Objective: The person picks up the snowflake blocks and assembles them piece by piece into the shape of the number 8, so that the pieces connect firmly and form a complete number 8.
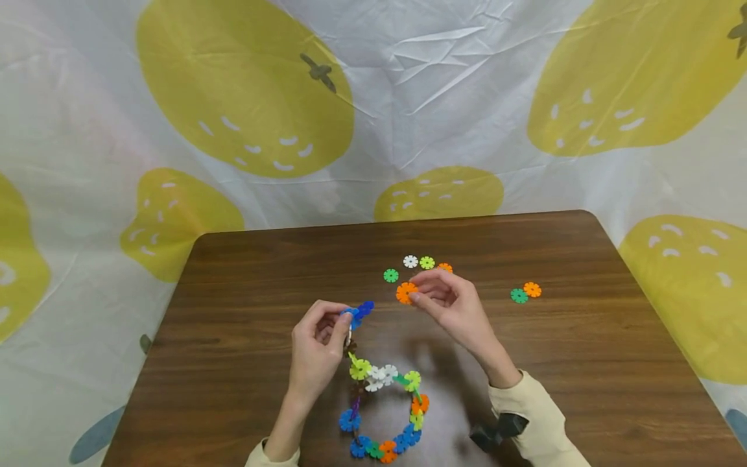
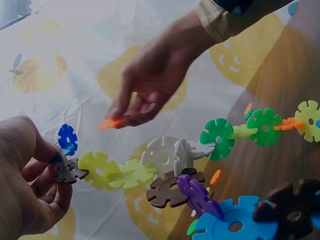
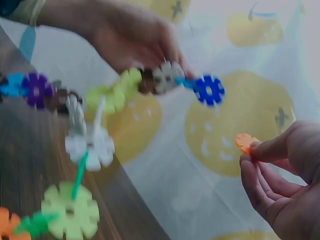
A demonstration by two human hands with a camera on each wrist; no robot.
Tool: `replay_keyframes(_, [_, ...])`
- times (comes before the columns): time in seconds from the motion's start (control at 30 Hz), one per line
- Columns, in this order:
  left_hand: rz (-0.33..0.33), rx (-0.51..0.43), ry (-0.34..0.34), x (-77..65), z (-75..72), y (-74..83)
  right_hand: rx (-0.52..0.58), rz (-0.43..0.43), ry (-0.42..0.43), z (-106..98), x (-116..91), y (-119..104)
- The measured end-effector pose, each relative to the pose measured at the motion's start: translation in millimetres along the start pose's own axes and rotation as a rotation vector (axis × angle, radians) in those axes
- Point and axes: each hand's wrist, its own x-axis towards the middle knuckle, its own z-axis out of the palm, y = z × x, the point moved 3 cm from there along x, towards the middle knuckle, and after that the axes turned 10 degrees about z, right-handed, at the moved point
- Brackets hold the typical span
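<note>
My left hand (image 1: 318,353) pinches the end of a chain of notched, flower-shaped plastic discs, near a dark blue disc (image 1: 366,307) at its tip. From that hand the chain runs past yellow-green discs (image 1: 360,370) into a loop of white, green, orange, blue, purple and brown discs, which is low in the head view. Between thumb and fingers, my right hand (image 1: 458,311) holds a single orange disc (image 1: 404,293), apart from the chain. The right wrist view shows this orange disc (image 3: 246,143) below and to the right of the blue end disc (image 3: 209,90).
Loose discs lie on the brown table (image 1: 583,363): green (image 1: 390,275), white (image 1: 411,261), yellow-green (image 1: 427,263) and a partly hidden orange one beyond my right hand. Farther right are a dark green disc (image 1: 519,296) and an orange one. A fruit-patterned cloth (image 1: 373,130) hangs behind.
</note>
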Motion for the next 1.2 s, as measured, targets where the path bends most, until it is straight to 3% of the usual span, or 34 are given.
replay_keyframes(0.3, [0.014,-0.002,0.004,-0.7,-1.2,-0.2,0.031,-0.046,-0.083,27.1,0.8,-18.9])
replay_keyframes(0.63, [0.019,0.005,0.006,-1.9,-2.8,-2.4,0.053,-0.071,-0.083,33.9,1.0,-18.3])
replay_keyframes(1.2, [0.015,0.024,0.036,-2.8,0.1,-1.7,0.156,-0.033,-0.051,48.1,-5.9,-14.6])
